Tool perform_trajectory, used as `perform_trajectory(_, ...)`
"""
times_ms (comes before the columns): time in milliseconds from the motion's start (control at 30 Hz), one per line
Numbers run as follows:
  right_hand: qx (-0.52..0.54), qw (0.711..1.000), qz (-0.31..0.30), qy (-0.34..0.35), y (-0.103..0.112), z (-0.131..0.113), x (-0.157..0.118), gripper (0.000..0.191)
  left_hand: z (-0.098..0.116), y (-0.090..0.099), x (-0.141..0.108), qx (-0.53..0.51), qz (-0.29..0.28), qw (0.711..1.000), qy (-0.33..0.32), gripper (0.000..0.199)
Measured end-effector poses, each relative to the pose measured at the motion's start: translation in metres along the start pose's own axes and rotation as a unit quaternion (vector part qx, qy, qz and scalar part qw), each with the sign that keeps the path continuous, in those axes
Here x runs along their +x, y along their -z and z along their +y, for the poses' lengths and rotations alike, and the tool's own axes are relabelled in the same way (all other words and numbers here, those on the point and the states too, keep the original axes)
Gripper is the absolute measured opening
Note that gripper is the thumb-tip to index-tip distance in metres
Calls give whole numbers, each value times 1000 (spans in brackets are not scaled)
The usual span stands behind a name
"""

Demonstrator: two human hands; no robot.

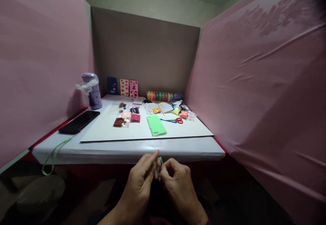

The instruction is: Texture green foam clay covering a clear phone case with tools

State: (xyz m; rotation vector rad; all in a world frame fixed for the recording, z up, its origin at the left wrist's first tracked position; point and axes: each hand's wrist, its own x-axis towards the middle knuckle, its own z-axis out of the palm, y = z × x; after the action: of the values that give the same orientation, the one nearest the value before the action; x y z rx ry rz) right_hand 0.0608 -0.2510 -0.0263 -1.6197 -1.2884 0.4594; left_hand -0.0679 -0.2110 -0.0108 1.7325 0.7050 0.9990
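Observation:
In front of the table's near edge, my left hand [142, 174] and my right hand [177, 177] meet at a small clear plastic packet [160, 165]. The right thumb and fingers pinch one side of the packet, and the left fingers close on the other. A bit of green shows at the left fingertips; what it is I cannot make out. Beyond the hands, a light green phone case [156, 125] lies on the white board [102, 133]. Red-handled scissors [178, 120] and a thin blue tool [169, 121] lie to its right.
Packets of brown [119, 122], red [135, 118] and orange [156, 110] material lie on the board. A phone [80, 122] and a purple bottle [94, 94] stand left. Decorated cases [124, 87] lean at the back, beside a row of coloured tubs [163, 96]. Pink walls [254, 82] flank the table.

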Motion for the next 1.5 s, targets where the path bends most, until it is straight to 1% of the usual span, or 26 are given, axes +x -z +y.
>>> perform_trajectory(67,18,1000,-20,-10,1,0,-1,27,-1,-1,-3,-11,-2,1000,9,30)
perform_trajectory(133,44,998,-39,-11,3,0,-2,22,-1,-1,-4,-12,-3,1000,15,20)
perform_trajectory(200,73,996,-59,-10,5,1,-4,20,0,0,-3,5,-12,1000,-2,10)
perform_trajectory(233,85,994,-68,-11,5,1,-4,21,-1,0,-3,19,-14,1000,-15,9)
perform_trajectory(367,105,992,-73,-13,7,0,-4,27,-3,4,1,85,-6,994,-63,13)
perform_trajectory(533,138,988,-71,-1,10,-6,-5,26,-7,9,2,171,-30,976,-135,23)
perform_trajectory(667,140,987,-77,-3,11,-8,-8,27,-8,10,2,194,-36,968,-157,28)
perform_trajectory(733,132,988,-78,-5,11,-7,-9,27,-8,9,1,197,-19,970,-139,26)
perform_trajectory(800,132,988,-81,-8,10,-6,-10,26,-9,7,1,208,14,972,-105,15)
perform_trajectory(833,133,988,-81,-9,10,-5,-10,26,-9,6,0,216,27,972,-91,14)
perform_trajectory(867,135,988,-80,-9,9,-4,-10,26,-9,6,0,221,33,971,-84,17)
perform_trajectory(933,140,987,-79,-9,8,-4,-10,26,-8,5,0,222,21,970,-93,22)
perform_trajectory(1033,141,987,-79,-12,8,-4,-10,28,-6,5,0,184,-1,976,-115,20)
perform_trajectory(1100,141,987,-82,-17,8,-4,-10,29,-4,5,1,149,4,983,-112,19)
perform_trajectory(1167,141,986,-84,-20,7,-3,-11,29,-2,4,2,121,27,989,-81,16)
perform_trajectory(1267,128,988,-85,-8,6,-1,-12,27,0,3,4,80,64,995,5,1)
perform_trajectory(1300,118,989,-85,2,6,-1,-12,27,0,3,5,67,63,995,33,6)
perform_trajectory(1367,93,992,-82,31,4,0,-12,26,0,3,6,51,38,995,72,12)
perform_trajectory(1433,66,993,-78,59,3,0,-12,24,0,4,7,55,12,994,96,11)
perform_trajectory(1500,46,993,-77,73,2,-1,-13,22,-2,4,7,81,10,991,105,14)
